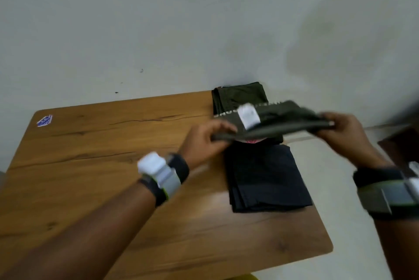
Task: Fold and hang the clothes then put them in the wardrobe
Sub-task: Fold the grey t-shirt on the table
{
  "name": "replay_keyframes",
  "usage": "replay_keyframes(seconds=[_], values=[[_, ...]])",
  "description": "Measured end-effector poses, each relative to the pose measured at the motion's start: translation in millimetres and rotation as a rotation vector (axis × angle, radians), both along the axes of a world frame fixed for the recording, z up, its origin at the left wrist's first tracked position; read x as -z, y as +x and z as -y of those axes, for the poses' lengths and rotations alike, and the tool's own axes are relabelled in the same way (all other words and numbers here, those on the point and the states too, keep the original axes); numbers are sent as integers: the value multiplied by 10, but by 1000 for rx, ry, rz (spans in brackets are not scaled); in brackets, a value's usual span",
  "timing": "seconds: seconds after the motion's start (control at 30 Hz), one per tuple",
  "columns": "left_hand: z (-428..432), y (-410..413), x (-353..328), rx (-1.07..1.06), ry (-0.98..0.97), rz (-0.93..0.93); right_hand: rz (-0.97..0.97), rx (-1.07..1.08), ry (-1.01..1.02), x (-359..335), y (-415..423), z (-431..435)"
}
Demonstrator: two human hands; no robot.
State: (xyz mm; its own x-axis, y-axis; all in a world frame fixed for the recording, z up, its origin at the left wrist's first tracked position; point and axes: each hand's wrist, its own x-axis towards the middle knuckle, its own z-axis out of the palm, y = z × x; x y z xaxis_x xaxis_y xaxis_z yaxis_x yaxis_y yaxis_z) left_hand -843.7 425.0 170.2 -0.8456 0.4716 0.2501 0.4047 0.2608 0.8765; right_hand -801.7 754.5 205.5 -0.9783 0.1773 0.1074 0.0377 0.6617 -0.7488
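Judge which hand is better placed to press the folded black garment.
Probably the left hand: gripping the olive garment, it sits beside the black garment over the table; the right hand is past the table's edge.

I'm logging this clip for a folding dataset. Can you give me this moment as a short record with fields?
in hand: held olive garment, white tag showing
left hand: grips its left end
right hand: grips its right end
on table: folded dark garment near the right edge; folded olive garment behind it, at the far edge
other: blue sticker on the far left corner
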Motion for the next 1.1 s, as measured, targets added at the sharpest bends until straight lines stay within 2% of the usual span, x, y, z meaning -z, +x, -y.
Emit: replay_keyframes(seconds=[0.07,0.1,0.17,0.27,0.37,0.47,0.6,0.73,0.9,1.0,1.1], values=[[-47,370,423,127,-259,-137,92,-14,35,465,363,-87],[-68,535,635,183,-358,-148,150,-25,52,699,537,-97],[-97,812,983,254,-457,-149,220,-30,99,1088,802,-83],[-96,1013,1238,252,-471,-204,219,35,133,1316,969,-88],[-86,1032,1244,176,-431,-234,173,52,141,1265,1000,-150],[-109,1044,1173,192,-445,-279,189,61,175,1261,1059,-206],[-128,1058,1199,235,-521,-392,230,-23,322,1434,1118,-253],[-87,1084,1216,251,-573,-346,204,-55,413,1442,1093,-202],[-247,984,1147,129,-517,-336,-60,131,137,1064,810,76],[-434,811,1154,62,-616,-345,-102,126,112,1080,530,360],[-567,627,1172,93,-862,-271,117,42,353,1308,332,625]])
